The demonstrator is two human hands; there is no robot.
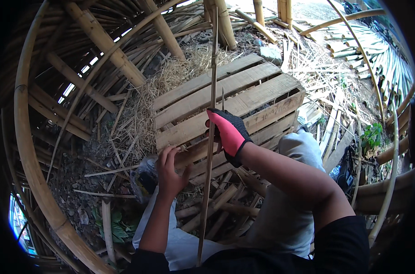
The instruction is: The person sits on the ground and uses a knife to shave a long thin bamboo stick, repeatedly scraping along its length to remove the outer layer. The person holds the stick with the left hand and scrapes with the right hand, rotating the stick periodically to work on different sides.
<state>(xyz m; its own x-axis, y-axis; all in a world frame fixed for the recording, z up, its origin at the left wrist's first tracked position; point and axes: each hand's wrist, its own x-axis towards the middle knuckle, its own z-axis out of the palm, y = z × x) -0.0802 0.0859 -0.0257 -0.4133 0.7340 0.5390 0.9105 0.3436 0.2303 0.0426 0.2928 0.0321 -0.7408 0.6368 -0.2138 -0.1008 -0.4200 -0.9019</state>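
Both hands meet a bamboo strip (210, 150): gloved right hand (230, 134) fingers seemingly gripping it, left hand (170, 171) curled beside

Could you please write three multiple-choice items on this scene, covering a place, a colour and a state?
1. Where does the left hand rest?
A. on the front edge of the wooden pallet
B. on the green plant
C. on a blue bucket

2. What colour is the glove on the right hand?
A. yellow and white
B. red and black
C. all green

3. How does the thin bamboo strip stand?
A. coiled up
B. lying flat on the ground
C. nearly upright

Answers: 1 A, its fingers lie on the plank edge; 2 B, red back with black fingers; 3 C, it runs top to bottom beside the glove.
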